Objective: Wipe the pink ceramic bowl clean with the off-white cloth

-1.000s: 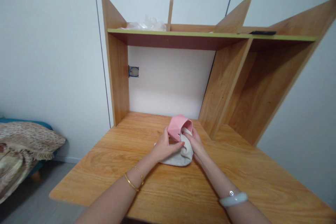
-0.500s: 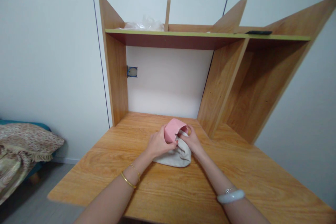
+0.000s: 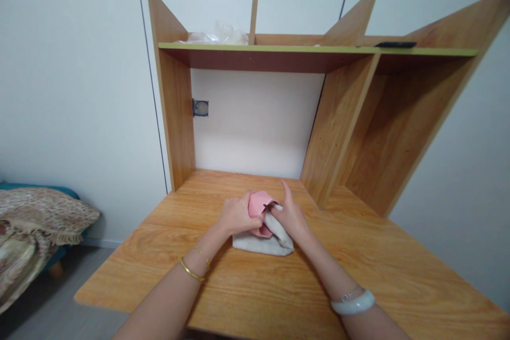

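A pink cup (image 3: 257, 205) lies tilted on its side in the middle of the wooden desk (image 3: 358, 260), resting on a folded white cloth (image 3: 261, 242). My left hand (image 3: 236, 215) wraps round the cup's left side. My right hand (image 3: 290, 215) pinches a fold of the cloth at the cup's mouth, its index finger pointing up. Part of the cloth seems tucked inside the cup. Both wrists wear bracelets.
A wooden hutch (image 3: 334, 117) rises at the desk's back, with a shelf carrying a clear plastic bag (image 3: 217, 36) and a flat black object (image 3: 396, 44). A wall socket (image 3: 200, 108) shows behind. A bed with a patterned blanket (image 3: 35, 223) stands at the left.
The cup has been turned and lowered, its mouth now facing me and down onto the cloth. My right hand shifted from inside the cup's rim to gripping the cloth beside it.
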A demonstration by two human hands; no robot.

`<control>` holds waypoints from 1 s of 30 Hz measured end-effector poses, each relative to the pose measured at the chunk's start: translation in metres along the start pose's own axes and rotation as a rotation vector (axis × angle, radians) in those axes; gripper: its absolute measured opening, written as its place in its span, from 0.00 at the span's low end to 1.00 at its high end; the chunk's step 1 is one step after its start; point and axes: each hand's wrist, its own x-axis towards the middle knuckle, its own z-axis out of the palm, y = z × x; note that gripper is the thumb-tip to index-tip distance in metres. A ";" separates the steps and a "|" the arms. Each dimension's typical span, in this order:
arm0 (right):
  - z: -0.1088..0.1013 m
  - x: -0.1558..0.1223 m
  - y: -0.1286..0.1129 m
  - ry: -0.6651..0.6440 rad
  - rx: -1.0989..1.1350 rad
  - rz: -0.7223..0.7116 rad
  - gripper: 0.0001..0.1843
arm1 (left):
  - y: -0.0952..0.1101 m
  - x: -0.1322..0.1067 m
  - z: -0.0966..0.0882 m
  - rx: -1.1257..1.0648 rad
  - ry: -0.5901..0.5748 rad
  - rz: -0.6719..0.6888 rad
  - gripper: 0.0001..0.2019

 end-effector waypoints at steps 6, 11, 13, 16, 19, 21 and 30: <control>-0.005 -0.003 -0.004 -0.032 -0.024 -0.129 0.39 | -0.001 0.001 -0.005 0.043 -0.063 0.011 0.25; -0.009 -0.004 -0.007 -0.089 0.160 -0.141 0.38 | -0.001 0.001 -0.004 -0.015 -0.039 -0.009 0.27; -0.010 -0.004 -0.009 -0.078 0.244 -0.113 0.38 | -0.004 0.001 -0.002 -0.095 0.008 -0.026 0.32; -0.011 -0.004 -0.011 -0.029 0.355 -0.058 0.37 | -0.011 0.003 0.003 -0.263 0.069 -0.047 0.40; -0.011 -0.004 -0.013 0.018 0.450 -0.005 0.36 | -0.018 0.007 0.008 -0.457 0.109 -0.027 0.41; -0.009 -0.002 -0.011 0.065 0.504 0.024 0.36 | -0.019 0.009 0.011 -0.596 0.123 0.017 0.41; 0.012 0.013 0.014 0.276 0.673 0.108 0.30 | -0.001 -0.001 0.022 -0.654 0.023 0.073 0.37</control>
